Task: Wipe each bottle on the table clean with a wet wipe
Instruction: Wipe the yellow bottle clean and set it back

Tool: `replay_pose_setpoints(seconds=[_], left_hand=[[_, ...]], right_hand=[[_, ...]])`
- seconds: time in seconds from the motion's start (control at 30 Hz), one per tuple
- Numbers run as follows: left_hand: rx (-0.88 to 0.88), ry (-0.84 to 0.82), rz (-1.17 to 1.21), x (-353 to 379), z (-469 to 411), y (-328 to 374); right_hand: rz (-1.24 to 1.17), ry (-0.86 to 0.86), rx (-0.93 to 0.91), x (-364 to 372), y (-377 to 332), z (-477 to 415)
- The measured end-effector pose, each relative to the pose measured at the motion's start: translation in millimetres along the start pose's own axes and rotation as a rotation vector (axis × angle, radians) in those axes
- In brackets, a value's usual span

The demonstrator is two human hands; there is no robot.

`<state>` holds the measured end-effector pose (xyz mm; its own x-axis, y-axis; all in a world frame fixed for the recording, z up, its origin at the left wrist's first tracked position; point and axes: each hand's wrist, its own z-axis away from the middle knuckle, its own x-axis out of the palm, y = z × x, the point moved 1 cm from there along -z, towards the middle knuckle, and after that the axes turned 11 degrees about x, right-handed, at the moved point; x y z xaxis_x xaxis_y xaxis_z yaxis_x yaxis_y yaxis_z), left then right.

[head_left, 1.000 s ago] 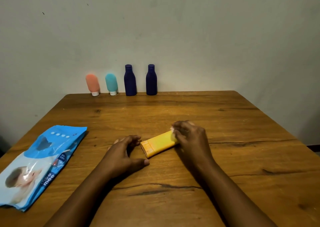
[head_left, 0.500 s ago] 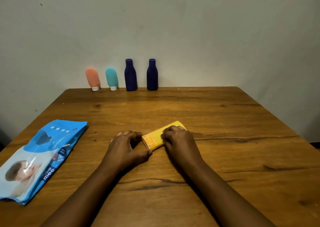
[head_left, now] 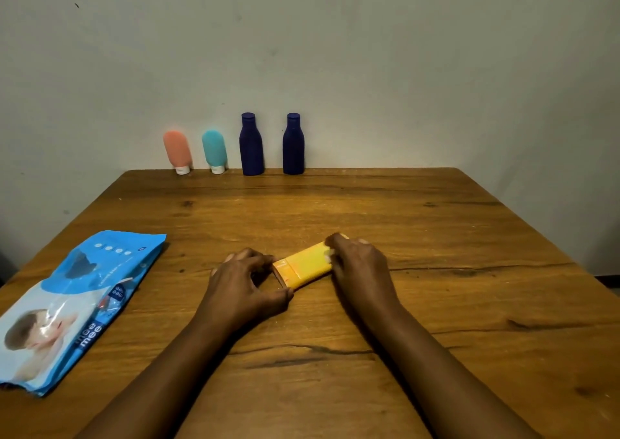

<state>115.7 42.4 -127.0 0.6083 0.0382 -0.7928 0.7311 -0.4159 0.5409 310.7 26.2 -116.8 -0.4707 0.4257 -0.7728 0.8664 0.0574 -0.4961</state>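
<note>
Your yellow bottle (head_left: 303, 269) lies on its side near the middle of the table (head_left: 436, 237), with its length running from eight o'clock to two o'clock.

Your left hand (head_left: 243, 282) grips the eight o'clock end. The thumb is on the near side and the fingers curl over the far side, pinching the bottle between them. The fingertips are hidden behind the bottle. That end shows a darker rim, but whether it is a cap is hard to tell.

Your right hand (head_left: 360, 267) covers the two o'clock end, with its fingers curled close together over the top. Only a small white sliver of the wet wipe (head_left: 330, 258) shows under the fingertips, and the rest lies hidden beneath the hand. A bit of the bottle's tip peeks out past the knuckles.

A row stands along the table's twelve o'clock edge, close to the wall. From left to right it holds an orange bottle (head_left: 177, 151) and a teal bottle (head_left: 214, 150), both resting on white caps and leaning slightly, then a first navy bottle (head_left: 251, 145) and a second navy bottle (head_left: 293, 145), both upright. No label on any of them can be read.

The blue wipes pack (head_left: 77, 307) lies flat at eight o'clock. The frame cuts off its left side, and glare blurs its flap. Both your forearms run off the bottom edge.
</note>
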Motion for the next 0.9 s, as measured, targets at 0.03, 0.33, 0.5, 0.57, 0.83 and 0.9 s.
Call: replay_pose_setpoints(seconds=[0.03, 0.33, 0.5, 0.57, 0.83, 0.9], left_hand=[[-0.002, 0.002, 0.012, 0, 0, 0], [-0.005, 0.005, -0.015, 2, -2, 1], [-0.008, 0.015, -0.026, 3, -2, 2], [-0.015, 0.014, -0.024, 3, -2, 2], [-0.008, 0.023, -0.023, 4, -2, 0], [-0.014, 0.02, -0.027, 4, -3, 1]], right_hand=[[-0.014, -0.044, -0.048, 2, -9, 6], [0.125, -0.041, -0.07, 12, 4, 2], [0.082, 0.054, 0.089, 3, 26, -14], [0.09, 0.008, -0.027, 8, 8, -2], [0.059, -0.022, -0.101, 17, 6, 1], [0.056, 0.044, 0.037, 9, 28, -11]])
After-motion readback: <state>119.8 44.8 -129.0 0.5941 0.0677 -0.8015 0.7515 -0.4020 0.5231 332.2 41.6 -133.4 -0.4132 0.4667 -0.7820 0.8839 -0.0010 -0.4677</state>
